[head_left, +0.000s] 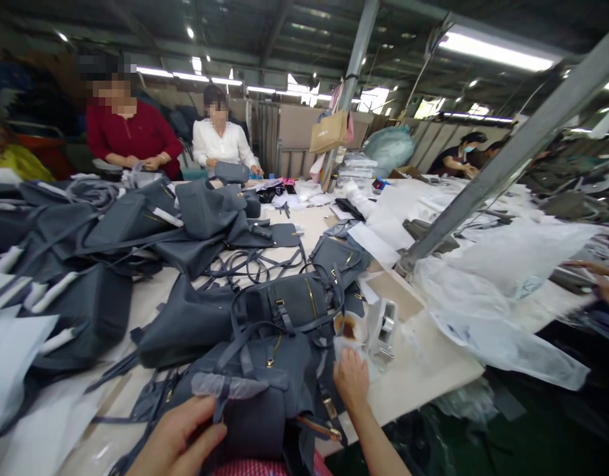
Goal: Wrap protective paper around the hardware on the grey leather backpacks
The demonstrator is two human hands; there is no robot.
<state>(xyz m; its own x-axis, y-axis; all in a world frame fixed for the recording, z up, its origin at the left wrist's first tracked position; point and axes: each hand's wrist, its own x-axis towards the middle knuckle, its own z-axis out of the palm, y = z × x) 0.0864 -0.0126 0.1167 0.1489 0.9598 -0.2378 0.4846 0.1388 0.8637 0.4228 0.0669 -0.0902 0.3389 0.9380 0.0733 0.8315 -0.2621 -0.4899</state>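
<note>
Left grip (172, 436) pinched a strap (219, 406) of the nearest dark grey bag (254, 423), at the near edge of the pale surface (433, 360); whether the right grip (352, 378), beside one tape dispenser (383, 327), held anything I couldn't tell. Lettering on one tan paper bag (328, 131) was too small to read. Two people, one red-shirted (133, 135), one white-shirted (225, 142), worked opposite, under strip lights (497, 51).

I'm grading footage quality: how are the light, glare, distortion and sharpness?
Head view: the upper-right tube light glares white against the dark roof; head view: the grey post slants, possibly exaggerated by lens distortion; head view: zips on the dark bags are discernible, while a co-worker's hand at the right edge looks soft.
</note>
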